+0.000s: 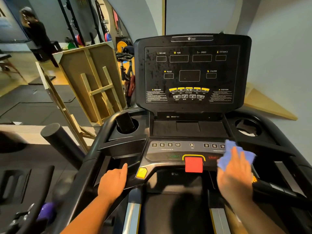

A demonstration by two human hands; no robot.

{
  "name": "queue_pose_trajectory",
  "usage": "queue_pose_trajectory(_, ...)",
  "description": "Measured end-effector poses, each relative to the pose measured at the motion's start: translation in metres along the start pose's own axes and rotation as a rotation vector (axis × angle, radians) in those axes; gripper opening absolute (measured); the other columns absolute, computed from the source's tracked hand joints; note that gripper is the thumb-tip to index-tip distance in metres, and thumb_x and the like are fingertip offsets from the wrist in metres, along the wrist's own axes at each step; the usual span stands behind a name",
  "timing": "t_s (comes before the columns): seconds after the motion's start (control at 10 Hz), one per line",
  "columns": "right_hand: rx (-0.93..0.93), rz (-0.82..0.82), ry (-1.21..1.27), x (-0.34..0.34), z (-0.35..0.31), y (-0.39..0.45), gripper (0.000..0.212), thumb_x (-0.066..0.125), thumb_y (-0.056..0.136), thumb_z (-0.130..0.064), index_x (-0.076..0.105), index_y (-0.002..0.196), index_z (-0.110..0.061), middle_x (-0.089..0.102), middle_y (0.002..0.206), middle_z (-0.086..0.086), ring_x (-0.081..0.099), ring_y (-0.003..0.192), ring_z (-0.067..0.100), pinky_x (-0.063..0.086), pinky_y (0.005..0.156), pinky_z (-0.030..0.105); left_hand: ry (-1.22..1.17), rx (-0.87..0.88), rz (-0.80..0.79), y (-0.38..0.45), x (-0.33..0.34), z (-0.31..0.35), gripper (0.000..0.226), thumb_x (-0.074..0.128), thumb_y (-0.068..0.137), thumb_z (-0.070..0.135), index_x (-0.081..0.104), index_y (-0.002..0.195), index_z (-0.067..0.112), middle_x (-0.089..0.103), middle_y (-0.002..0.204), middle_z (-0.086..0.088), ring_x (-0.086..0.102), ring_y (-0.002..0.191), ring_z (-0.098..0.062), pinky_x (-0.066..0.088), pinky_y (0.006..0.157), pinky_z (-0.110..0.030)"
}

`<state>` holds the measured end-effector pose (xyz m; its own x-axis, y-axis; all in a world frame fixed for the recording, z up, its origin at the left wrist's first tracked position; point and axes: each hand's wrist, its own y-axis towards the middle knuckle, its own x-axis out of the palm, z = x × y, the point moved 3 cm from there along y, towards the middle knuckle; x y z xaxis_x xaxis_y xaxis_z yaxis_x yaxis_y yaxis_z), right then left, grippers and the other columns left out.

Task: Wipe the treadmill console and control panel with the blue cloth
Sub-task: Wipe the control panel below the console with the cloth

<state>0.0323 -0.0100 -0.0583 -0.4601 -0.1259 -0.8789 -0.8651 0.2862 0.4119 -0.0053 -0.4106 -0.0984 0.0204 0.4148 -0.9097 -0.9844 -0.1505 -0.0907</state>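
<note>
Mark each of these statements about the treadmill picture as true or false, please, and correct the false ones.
1. The right hand presses the blue cloth on the right side of the control panel. True.
2. The left hand holds a second cloth. False: it rests on the left handlebar and holds no cloth.
3. The red safety key sits in the middle of the panel. True.
4. The upper console screen is lit and shows numbers. False: its display windows are dark.
5. The left cup holder has a dark object in it. True.
</note>
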Motion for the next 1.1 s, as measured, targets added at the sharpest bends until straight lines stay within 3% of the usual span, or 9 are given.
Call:
queue_pose_trajectory(0.1, 0.244, -0.126, -0.039, 0.002, -0.004, 0.008, 0.072, 0.068, 0.088, -0.019, 0.035, 0.147, 0.005, 0.049, 0.137, 0.026, 0.046, 0.126, 0.042, 0.040, 0.106, 0.053, 0.001, 0.002, 0.004, 0.000, -0.001, 0.000, 0.062, 0.026, 0.107, 0.044, 0.067, 0.071, 0.014, 0.066, 0.062, 0.001, 0.064, 0.058, -0.010, 0.047, 0.062, -0.021)
queue_pose_trajectory(0.3, -0.069, -0.247, -0.055, 0.018, -0.114, 0.011, 0.071, 0.068, 0.086, -0.029, 0.045, 0.145, 0.002, 0.049, 0.148, 0.023, 0.045, 0.136, 0.045, 0.032, 0.116, 0.050, 0.014, 0.014, 0.020, -0.001, -0.003, 0.000, 0.048, 0.029, 0.109, 0.036, 0.067, 0.097, 0.009, 0.055, 0.065, 0.010, 0.053, 0.054, -0.004, 0.030, 0.052, -0.012)
queue_pose_trajectory(0.5, -0.608, -0.463, -0.164, 0.036, -0.182, -0.031, 0.074, 0.032, 0.099, -0.041, 0.005, 0.160, -0.009, -0.009, 0.165, 0.013, -0.006, 0.152, 0.044, -0.001, 0.125, 0.056, -0.022, -0.026, -0.026, -0.003, -0.007, 0.005, 0.062, 0.024, 0.108, 0.046, 0.066, 0.082, 0.011, 0.068, 0.073, 0.002, 0.068, 0.072, -0.016, 0.046, 0.064, -0.024)
queue_pose_trajectory(0.6, -0.543, -0.495, 0.122, 0.026, -0.179, -0.034, 0.065, 0.032, 0.101, -0.037, 0.012, 0.161, -0.020, -0.005, 0.164, -0.008, -0.007, 0.154, 0.024, -0.013, 0.124, 0.037, 0.004, 0.025, -0.071, -0.002, -0.006, 0.005, 0.053, 0.021, 0.108, 0.047, 0.066, 0.102, 0.020, 0.064, 0.084, 0.006, 0.060, 0.071, -0.009, 0.051, 0.077, -0.031)
queue_pose_trajectory(0.7, -0.462, -0.660, 0.437, 0.005, -0.171, -0.037, 0.045, 0.030, 0.104, -0.036, 0.041, 0.147, -0.038, 0.040, 0.152, -0.017, 0.031, 0.145, 0.015, 0.023, 0.121, 0.033, -0.106, 0.020, -0.118, 0.004, -0.008, 0.004, 0.054, 0.032, 0.106, 0.050, 0.066, 0.076, 0.019, 0.069, 0.076, 0.002, 0.064, 0.073, -0.010, 0.052, 0.078, -0.036)
queue_pose_trajectory(0.8, -0.083, -0.829, 0.820, -0.030, -0.168, -0.036, 0.036, 0.042, 0.100, -0.048, 0.074, 0.090, -0.035, 0.068, 0.079, -0.017, 0.061, 0.084, 0.019, 0.047, 0.083, 0.030, -0.210, 0.139, -0.042, 0.017, -0.021, 0.006, 0.039, 0.049, 0.103, 0.041, 0.059, 0.068, 0.027, 0.064, 0.073, 0.004, 0.061, 0.070, -0.010, 0.052, 0.075, -0.036)
queue_pose_trajectory(0.9, 0.752, -0.493, 1.038, -0.016, -0.158, -0.014, 0.043, 0.051, 0.092, -0.046, 0.076, 0.089, -0.011, 0.078, 0.089, 0.010, 0.072, 0.086, 0.040, 0.058, 0.086, 0.050, -0.259, 0.260, 0.085, 0.036, -0.043, 0.019, 0.020, 0.054, 0.101, 0.034, 0.065, 0.084, 0.036, 0.064, 0.084, 0.012, 0.060, 0.076, -0.006, 0.050, 0.074, -0.030)
queue_pose_trajectory(1.0, 1.272, -0.151, 1.108, -0.013, -0.151, 0.003, 0.055, 0.059, 0.081, -0.046, 0.075, 0.083, 0.007, 0.072, 0.089, 0.029, 0.072, 0.074, 0.047, 0.059, 0.075, 0.049, -0.282, 0.339, 0.166, 0.055, -0.064, 0.038, 0.014, 0.057, 0.099, 0.031, 0.069, 0.092, 0.031, 0.062, 0.088, 0.015, 0.057, 0.084, -0.004, 0.048, 0.075, -0.028)
queue_pose_trajectory(1.1, 0.813, -0.567, 1.770, -0.074, -0.146, -0.001, 0.030, 0.069, 0.087, -0.030, 0.072, 0.103, -0.006, 0.074, 0.107, 0.021, 0.073, 0.093, 0.038, 0.053, 0.092, 0.055, -0.265, 0.370, 0.186, 0.075, -0.070, 0.052, 0.010, 0.057, 0.099, 0.031, 0.067, 0.096, 0.032, 0.058, 0.091, 0.015, 0.052, 0.090, -0.005, 0.044, 0.078, -0.025)
